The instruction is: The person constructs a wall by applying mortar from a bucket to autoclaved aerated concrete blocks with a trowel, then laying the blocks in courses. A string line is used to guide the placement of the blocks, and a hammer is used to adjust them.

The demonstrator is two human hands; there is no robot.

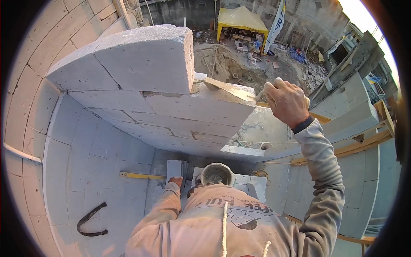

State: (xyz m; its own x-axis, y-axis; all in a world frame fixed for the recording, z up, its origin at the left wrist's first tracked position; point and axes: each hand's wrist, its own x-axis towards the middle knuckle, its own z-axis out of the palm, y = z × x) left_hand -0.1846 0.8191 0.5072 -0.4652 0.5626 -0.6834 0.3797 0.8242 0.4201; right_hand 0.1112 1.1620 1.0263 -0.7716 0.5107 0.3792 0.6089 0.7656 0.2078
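My right hand [286,103] is closed round the handle of a trowel, raised at the end of the block wall. The trowel's blade [229,88], smeared with pale mortar, lies along the top of a lower block course [199,110]. Left of the blade, a large light block [145,64] sits on that course, its rough end facing the trowel. Down low, my left hand [175,180] is at the near end of a grey upright block [174,168]; its fingers are too small and hidden to read. Beside it stands a bucket [233,179] with grey mortar inside.
A yellow level-like bar [143,175] lies left of my left hand. A black curved strip [92,220] is further left. Timber boards [359,143] line the right side. Beyond the wall, the ground drops to a rubble yard with a yellow canopy [243,19].
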